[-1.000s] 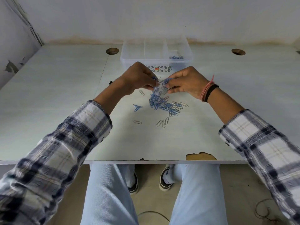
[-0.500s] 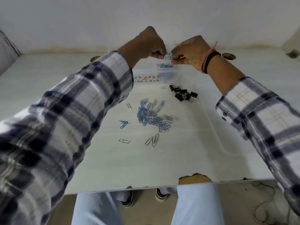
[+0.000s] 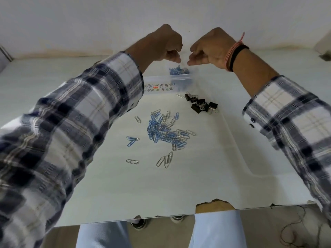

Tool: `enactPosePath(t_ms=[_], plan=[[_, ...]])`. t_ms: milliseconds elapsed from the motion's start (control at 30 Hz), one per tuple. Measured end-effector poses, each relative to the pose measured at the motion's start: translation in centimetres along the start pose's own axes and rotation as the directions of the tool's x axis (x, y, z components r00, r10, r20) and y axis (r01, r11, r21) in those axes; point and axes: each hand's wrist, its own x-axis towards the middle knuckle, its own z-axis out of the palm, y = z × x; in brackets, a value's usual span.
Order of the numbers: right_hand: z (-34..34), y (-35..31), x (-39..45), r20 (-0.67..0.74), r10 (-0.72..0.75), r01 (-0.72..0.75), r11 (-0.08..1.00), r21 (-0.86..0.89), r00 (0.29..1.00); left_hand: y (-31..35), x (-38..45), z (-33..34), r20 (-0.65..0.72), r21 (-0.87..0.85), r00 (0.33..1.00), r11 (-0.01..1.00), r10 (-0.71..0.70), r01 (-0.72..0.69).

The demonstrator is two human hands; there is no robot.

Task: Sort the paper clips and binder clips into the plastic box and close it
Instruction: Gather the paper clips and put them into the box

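The clear plastic box point(image 3: 157, 81) stands at the far side of the table, its left part hidden behind my left sleeve. Blue and silver paper clips point(image 3: 179, 71) lie in its right compartment. My left hand point(image 3: 166, 45) and my right hand point(image 3: 211, 49) hover just above that compartment, fingers curled downward, fingertips a little apart from each other. A thin silver clip wire shows at my left fingertips; nothing shows in my right. A pile of paper clips point(image 3: 164, 131) lies mid-table. Several black binder clips point(image 3: 201, 104) sit in front of the box, to the right.
Stray paper clips lie around the pile: one silver point(image 3: 132, 161), a group of three point(image 3: 165, 161), a blue pair point(image 3: 131, 140). The table's near edge is chipped point(image 3: 213, 206). A white wall stands close behind the box. My knees are under the table edge.
Both hands carried a bunch of clips from the pile up over the box. The bunch has left my fingers, and more clips now lie in the right compartment.
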Motion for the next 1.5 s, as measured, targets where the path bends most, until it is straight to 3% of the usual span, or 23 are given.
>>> enactPosePath(t_ms=[133, 300, 400, 467, 633, 800, 967, 1100, 1200, 1367, 1500], plan=[[-0.5, 0.9, -2.9, 0.037, -0.043, 0.044, 0.998, -0.034, 0.998, -0.7, -2.8, -1.1, 0.017, -0.017, 0.997, 0.997, 0.079, -0.078], [1.2, 3.8, -6.3, 0.17, 0.016, 0.041, 0.945, -0.324, 0.985, -3.7, -8.5, -1.9, 0.109, 0.136, 0.991, 0.986, 0.078, -0.093], [2.3, 5.4, -6.5, 0.074, -0.016, 0.056, 0.818, -0.572, 0.997, -5.8, -10.8, -1.8, 0.134, 0.207, 0.99, 0.975, 0.052, -0.079], [2.3, 6.0, -6.6, 0.016, -0.074, 0.066, 0.761, -0.646, 0.997, -7.3, -11.8, -1.7, 0.136, 0.245, 0.99, 0.967, 0.036, -0.069], [3.0, 6.8, -6.5, 0.003, -0.145, 0.11, 0.738, -0.666, 0.989, -10.3, -12.5, -1.5, 0.079, 0.335, 0.996, 0.94, 0.041, -0.066], [5.0, 6.9, -6.9, 0.133, -0.203, 0.236, 0.657, -0.716, 0.97, -11.8, -12.5, -1.6, 0.047, 0.442, 0.996, 0.892, 0.081, -0.093], [5.8, 6.9, -7.6, 0.255, -0.196, 0.321, 0.555, -0.767, 0.947, -12.6, -11.9, -2.1, -0.053, 0.457, 0.996, 0.889, 0.067, -0.035], [5.4, 6.2, -8.6, 0.393, -0.14, 0.392, 0.604, -0.694, 0.909, -13.3, -12.1, -3.1, -0.066, 0.44, 0.994, 0.896, 0.089, -0.051], [5.2, 6.2, -8.6, 0.372, -0.158, 0.39, 0.583, -0.712, 0.915, -13.9, -12.5, -3.6, -0.119, 0.476, 0.988, 0.879, 0.103, -0.034], [6.7, 7.2, -9.8, 0.39, -0.11, 0.392, 0.484, -0.782, 0.914, -13.6, -14.8, -2.4, -0.032, 0.582, 0.995, 0.811, 0.096, -0.059], [7.2, 6.6, -10.9, 0.47, -0.093, 0.451, 0.491, -0.745, 0.878, -13.6, -16.0, -1.5, 0.046, 0.515, 0.995, 0.852, 0.09, -0.101]])
